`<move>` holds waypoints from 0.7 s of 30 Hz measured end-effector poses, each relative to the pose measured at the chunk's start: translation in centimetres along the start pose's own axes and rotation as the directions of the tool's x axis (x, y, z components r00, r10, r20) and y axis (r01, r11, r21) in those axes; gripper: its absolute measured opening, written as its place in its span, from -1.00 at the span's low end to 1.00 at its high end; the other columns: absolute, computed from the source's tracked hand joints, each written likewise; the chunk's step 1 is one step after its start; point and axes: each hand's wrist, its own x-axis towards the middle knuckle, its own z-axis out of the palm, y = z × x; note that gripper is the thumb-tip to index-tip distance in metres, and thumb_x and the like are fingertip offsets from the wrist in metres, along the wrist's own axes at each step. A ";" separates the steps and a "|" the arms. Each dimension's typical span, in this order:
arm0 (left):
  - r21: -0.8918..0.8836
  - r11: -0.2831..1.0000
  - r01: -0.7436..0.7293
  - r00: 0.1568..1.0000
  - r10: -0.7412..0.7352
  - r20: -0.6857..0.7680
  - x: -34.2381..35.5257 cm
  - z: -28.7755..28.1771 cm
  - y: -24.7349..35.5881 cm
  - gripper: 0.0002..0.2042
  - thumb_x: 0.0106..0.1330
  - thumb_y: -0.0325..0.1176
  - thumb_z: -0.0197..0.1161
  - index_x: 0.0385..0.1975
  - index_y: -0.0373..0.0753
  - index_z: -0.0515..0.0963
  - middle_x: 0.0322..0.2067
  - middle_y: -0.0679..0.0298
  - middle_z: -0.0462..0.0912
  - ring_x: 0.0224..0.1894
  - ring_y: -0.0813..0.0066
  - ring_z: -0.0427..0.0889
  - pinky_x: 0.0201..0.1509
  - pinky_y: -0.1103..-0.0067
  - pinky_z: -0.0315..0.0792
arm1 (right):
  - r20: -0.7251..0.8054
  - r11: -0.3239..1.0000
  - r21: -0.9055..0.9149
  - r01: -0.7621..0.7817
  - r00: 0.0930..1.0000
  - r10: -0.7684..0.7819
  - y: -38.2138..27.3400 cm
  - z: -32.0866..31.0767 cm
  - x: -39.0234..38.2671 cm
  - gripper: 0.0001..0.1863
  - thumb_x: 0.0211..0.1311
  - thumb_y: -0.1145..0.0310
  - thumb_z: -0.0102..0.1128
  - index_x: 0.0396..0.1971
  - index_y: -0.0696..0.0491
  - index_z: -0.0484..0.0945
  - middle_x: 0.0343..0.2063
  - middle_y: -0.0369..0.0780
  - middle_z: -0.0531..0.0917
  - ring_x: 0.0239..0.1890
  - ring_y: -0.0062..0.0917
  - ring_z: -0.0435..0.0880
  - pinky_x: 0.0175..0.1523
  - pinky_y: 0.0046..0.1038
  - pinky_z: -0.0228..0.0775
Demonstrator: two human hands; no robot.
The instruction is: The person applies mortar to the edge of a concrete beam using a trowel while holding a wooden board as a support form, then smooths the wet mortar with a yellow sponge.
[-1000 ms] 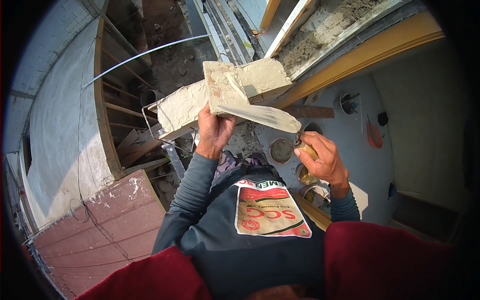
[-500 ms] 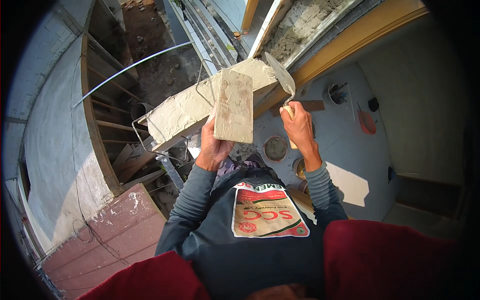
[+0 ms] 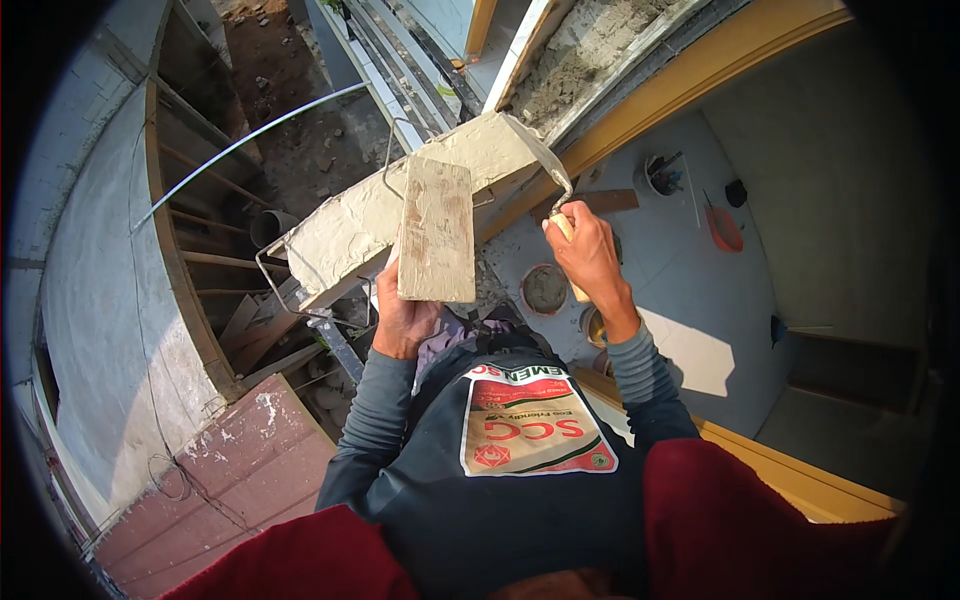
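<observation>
My left hand (image 3: pixel 405 322) is closed around the underside of a rectangular wooden float (image 3: pixel 437 230). Its flat face, smeared with pale mortar, is turned up toward me. In my right hand (image 3: pixel 587 252) is a pointing trowel (image 3: pixel 538 152), gripped by its wooden handle. The trowel's blade lies at the right end of a narrow ledge (image 3: pixel 345 238) coated in wet, cream-coloured mortar; whether it touches the mortar I cannot tell. The float is above the middle of this ledge and hides part of it.
Bent metal rod clamps (image 3: pixel 268 275) straddle the ledge. Below on the right, a mortar bucket (image 3: pixel 545 289), a tool bucket (image 3: pixel 663 175) and an orange-red container (image 3: pixel 724 228) stand on the floor. A yellow-brown frame (image 3: pixel 700 88) runs along the upper right. A pale pipe (image 3: pixel 245 140) curves across at left.
Both hands have shifted left, and the float is slightly nearer to me. The trowel has come down, its blade now closer to the ledge's right end. The whole view has shifted slightly.
</observation>
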 end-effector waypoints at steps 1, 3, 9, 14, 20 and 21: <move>-0.006 1.000 -0.017 1.000 0.017 -0.011 -0.2 -0.3 0.0 -0.57 0.46 -0.29 -0.12 0.24 -0.40 0.29 0.10 0.00 0.53 0.08 0.17 0.61 0.15 0.28 0.53 | -0.010 1.000 -0.002 -0.010 1.000 0.010 -0.2 0.0 0.1 -0.72 0.18 0.36 0.24 -0.27 0.28 0.46 -0.42 0.16 0.61 -0.34 0.07 0.63 -0.21 -0.15 0.46; -0.013 0.999 -0.037 0.999 0.037 -0.025 -0.8 -0.5 0.2 -0.56 0.46 -0.26 -0.13 0.23 -0.39 0.30 0.10 0.00 0.53 0.07 0.14 0.61 0.13 0.23 0.53 | -0.014 1.000 -0.003 -0.018 1.000 0.018 -0.4 0.0 0.3 -0.70 0.17 0.36 0.26 -0.26 0.28 0.46 -0.44 0.16 0.61 -0.35 0.05 0.64 -0.20 -0.16 0.46; 0.345 0.893 -0.290 0.917 0.362 -0.166 -3.1 -0.8 1.8 -0.57 0.43 -0.31 -0.11 0.19 -0.46 0.33 0.03 0.00 0.57 -0.06 0.21 0.68 0.00 0.34 0.61 | 0.185 0.881 0.383 -0.277 0.958 0.220 -2.5 -2.5 -0.7 -0.65 0.14 0.43 0.37 -0.14 0.24 0.47 -0.45 -0.29 0.61 -0.49 -0.72 0.56 -0.46 -0.67 0.41; 0.417 0.865 -0.279 0.933 0.347 -0.096 -2.5 -4.3 4.1 -0.61 0.42 -0.35 -0.09 0.10 -0.49 0.42 -0.04 0.03 0.62 -0.11 0.27 0.70 -0.06 0.39 0.62 | 0.286 0.839 0.438 -0.321 0.935 0.208 -2.2 -2.2 0.4 -0.66 0.15 0.41 0.35 -0.16 0.25 0.46 -0.45 -0.22 0.63 -0.50 -0.62 0.59 -0.46 -0.57 0.44; 0.339 0.918 -0.207 0.978 0.202 0.051 -0.7 -4.2 4.0 -0.60 0.41 -0.42 -0.08 0.16 -0.55 0.37 0.02 0.03 0.59 -0.07 0.35 0.67 0.02 0.47 0.58 | 0.136 0.994 -0.024 0.108 0.985 -0.104 -2.4 -1.5 3.7 -0.65 0.16 0.36 0.27 -0.19 0.31 0.44 -0.46 0.04 0.62 -0.45 -0.19 0.64 -0.26 -0.28 0.46; 0.338 0.918 -0.209 0.978 0.203 0.052 -0.7 -3.5 3.7 -0.60 0.41 -0.42 -0.08 0.16 -0.55 0.37 0.02 0.03 0.59 -0.07 0.35 0.67 0.02 0.47 0.58 | 0.115 0.980 -0.113 0.162 0.982 -0.149 -2.4 -1.3 3.9 -0.64 0.15 0.35 0.25 -0.19 0.32 0.44 -0.46 0.09 0.60 -0.42 -0.09 0.64 -0.19 -0.23 0.45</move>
